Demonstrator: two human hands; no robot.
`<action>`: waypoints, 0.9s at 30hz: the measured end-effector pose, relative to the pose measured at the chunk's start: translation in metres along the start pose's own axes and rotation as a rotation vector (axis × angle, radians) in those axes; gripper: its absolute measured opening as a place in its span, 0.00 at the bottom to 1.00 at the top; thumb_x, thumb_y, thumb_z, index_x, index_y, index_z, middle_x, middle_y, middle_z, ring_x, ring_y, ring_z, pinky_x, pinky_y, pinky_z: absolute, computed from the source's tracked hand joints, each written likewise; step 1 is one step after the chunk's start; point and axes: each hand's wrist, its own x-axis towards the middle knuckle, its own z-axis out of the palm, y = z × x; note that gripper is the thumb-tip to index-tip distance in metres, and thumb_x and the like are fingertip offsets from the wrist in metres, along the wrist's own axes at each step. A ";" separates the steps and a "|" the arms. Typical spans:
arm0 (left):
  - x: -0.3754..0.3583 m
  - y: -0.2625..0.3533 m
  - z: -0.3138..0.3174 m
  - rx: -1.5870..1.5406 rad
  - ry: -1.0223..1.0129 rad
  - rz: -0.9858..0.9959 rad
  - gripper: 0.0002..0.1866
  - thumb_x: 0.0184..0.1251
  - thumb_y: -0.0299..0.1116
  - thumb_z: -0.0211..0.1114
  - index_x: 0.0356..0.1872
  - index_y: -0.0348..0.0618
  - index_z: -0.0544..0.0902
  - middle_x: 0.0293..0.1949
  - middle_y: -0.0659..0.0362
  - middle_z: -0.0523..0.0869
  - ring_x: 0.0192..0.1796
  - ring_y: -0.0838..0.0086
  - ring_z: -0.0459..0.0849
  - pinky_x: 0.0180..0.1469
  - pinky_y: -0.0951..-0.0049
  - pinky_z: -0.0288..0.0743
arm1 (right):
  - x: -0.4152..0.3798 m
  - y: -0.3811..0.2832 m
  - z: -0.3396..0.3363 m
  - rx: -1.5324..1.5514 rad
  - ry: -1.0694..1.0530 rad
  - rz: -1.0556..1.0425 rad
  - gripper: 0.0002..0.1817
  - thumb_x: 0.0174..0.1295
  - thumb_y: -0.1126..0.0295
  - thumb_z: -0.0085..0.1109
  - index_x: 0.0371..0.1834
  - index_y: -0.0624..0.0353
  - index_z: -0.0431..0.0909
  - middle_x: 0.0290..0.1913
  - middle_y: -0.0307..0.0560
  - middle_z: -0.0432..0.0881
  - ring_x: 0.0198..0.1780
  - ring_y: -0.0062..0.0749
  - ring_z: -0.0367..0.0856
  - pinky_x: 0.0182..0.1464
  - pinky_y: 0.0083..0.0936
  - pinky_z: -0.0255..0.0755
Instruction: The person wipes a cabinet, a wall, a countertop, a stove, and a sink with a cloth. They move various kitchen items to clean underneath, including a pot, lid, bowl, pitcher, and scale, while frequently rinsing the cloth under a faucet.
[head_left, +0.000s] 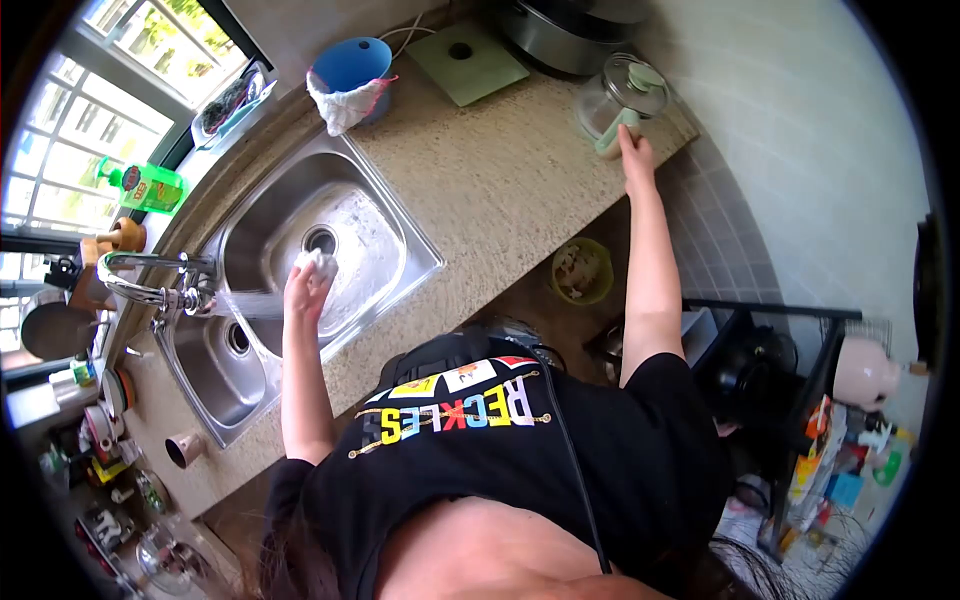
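Observation:
My left hand is closed on a crumpled white cloth above the larger basin of the steel sink. Beside that hand, a streak of water seems to run from the chrome faucet. At the far right end of the counter, my right hand grips the pale green handle of a clear glass kettle. The kettle stands on the counter with its lid on.
A blue bucket with a white cloth over its rim stands behind the sink, near a green square scale and a large dark pot. Green soap bottle on the sill; cup at left; yellowish bin below the counter.

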 end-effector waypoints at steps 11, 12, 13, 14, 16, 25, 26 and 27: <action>0.009 -0.064 0.122 -0.031 0.213 0.093 0.16 0.64 0.29 0.60 0.52 0.39 0.71 0.47 0.50 0.79 0.49 0.59 0.80 0.53 0.56 0.74 | 0.053 0.031 -0.029 -0.062 0.015 -0.194 0.19 0.58 0.59 0.62 0.33 0.69 0.74 0.29 0.48 0.79 0.30 0.26 0.73 0.36 0.26 0.69; 0.012 -0.069 0.130 -0.027 0.197 0.104 0.16 0.64 0.29 0.60 0.52 0.39 0.72 0.47 0.51 0.80 0.49 0.60 0.80 0.53 0.58 0.74 | 0.052 0.028 -0.032 -0.095 0.050 -0.204 0.19 0.59 0.60 0.62 0.36 0.69 0.74 0.31 0.50 0.79 0.32 0.28 0.74 0.38 0.27 0.69; 0.009 -0.071 0.143 -0.027 0.184 0.119 0.16 0.65 0.30 0.60 0.52 0.39 0.72 0.46 0.52 0.80 0.48 0.61 0.81 0.52 0.59 0.74 | 0.052 0.023 -0.032 -0.128 0.079 -0.219 0.20 0.59 0.60 0.62 0.39 0.69 0.73 0.34 0.52 0.78 0.34 0.31 0.75 0.41 0.27 0.69; 0.005 -0.073 0.154 0.006 0.170 0.125 0.15 0.65 0.30 0.60 0.51 0.39 0.72 0.45 0.52 0.80 0.48 0.62 0.81 0.51 0.61 0.75 | 0.055 0.019 -0.036 -0.303 0.135 -0.480 0.21 0.59 0.62 0.61 0.45 0.69 0.70 0.41 0.55 0.75 0.41 0.38 0.74 0.46 0.31 0.68; -0.010 -0.075 0.185 0.000 0.175 0.152 0.14 0.65 0.30 0.61 0.49 0.39 0.73 0.42 0.56 0.80 0.45 0.67 0.81 0.47 0.68 0.76 | 0.029 -0.017 -0.030 -0.525 0.384 -0.696 0.19 0.60 0.67 0.59 0.48 0.68 0.67 0.45 0.55 0.72 0.46 0.42 0.71 0.48 0.33 0.66; -0.037 -0.096 0.239 0.297 0.041 0.137 0.19 0.67 0.41 0.60 0.52 0.39 0.76 0.42 0.58 0.81 0.41 0.74 0.80 0.47 0.74 0.75 | -0.139 -0.056 0.150 0.294 -1.015 -0.347 0.18 0.64 0.67 0.55 0.57 0.58 0.70 0.52 0.45 0.76 0.47 0.29 0.76 0.49 0.26 0.72; -0.042 -0.096 0.238 0.362 0.057 0.089 0.21 0.68 0.45 0.57 0.54 0.39 0.74 0.41 0.58 0.81 0.41 0.74 0.80 0.48 0.72 0.75 | -0.162 -0.057 0.167 0.284 -1.037 -0.467 0.18 0.63 0.68 0.56 0.55 0.58 0.71 0.51 0.45 0.77 0.46 0.27 0.76 0.48 0.26 0.72; -0.048 -0.094 0.234 0.425 0.071 0.036 0.24 0.69 0.48 0.54 0.56 0.39 0.72 0.39 0.58 0.80 0.41 0.74 0.79 0.48 0.71 0.76 | -0.173 -0.048 0.182 0.309 -1.079 -0.475 0.18 0.63 0.68 0.56 0.55 0.58 0.71 0.51 0.45 0.77 0.46 0.27 0.76 0.48 0.26 0.72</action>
